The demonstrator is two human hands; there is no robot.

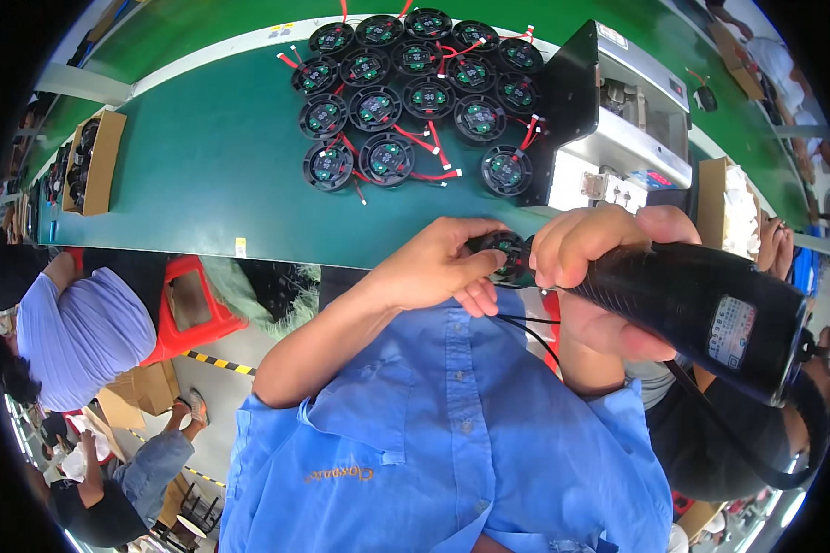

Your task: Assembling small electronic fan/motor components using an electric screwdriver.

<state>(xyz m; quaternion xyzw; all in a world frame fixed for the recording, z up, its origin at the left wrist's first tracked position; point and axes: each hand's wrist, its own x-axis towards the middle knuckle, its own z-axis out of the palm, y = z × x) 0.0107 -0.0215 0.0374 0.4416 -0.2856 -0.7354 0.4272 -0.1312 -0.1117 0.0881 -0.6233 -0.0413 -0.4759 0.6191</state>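
My left hand (438, 264) is closed on the edge of a round black housing (507, 252) with a green circuit board inside, held at the bench's near edge. Thin black leads (530, 324) hang below it. Wrapped in my right hand (592, 247) is a thick black corded electric screwdriver (696, 300), pointing left toward the housing. My right fingers and the screwdriver's front end meet the housing's right side, so the contact point is hidden. Beyond my hands, several similar round housings (374, 109) with red wires and white plugs lie in rows.
The green bench (212, 166) spans the front. A grey-and-black machine (632, 129) stands at the back right, near a carton (717, 198) of white pieces. Another carton (106, 166) with black parts sits at the left. A red stool (189, 304) and co-workers (88, 336) are nearby.
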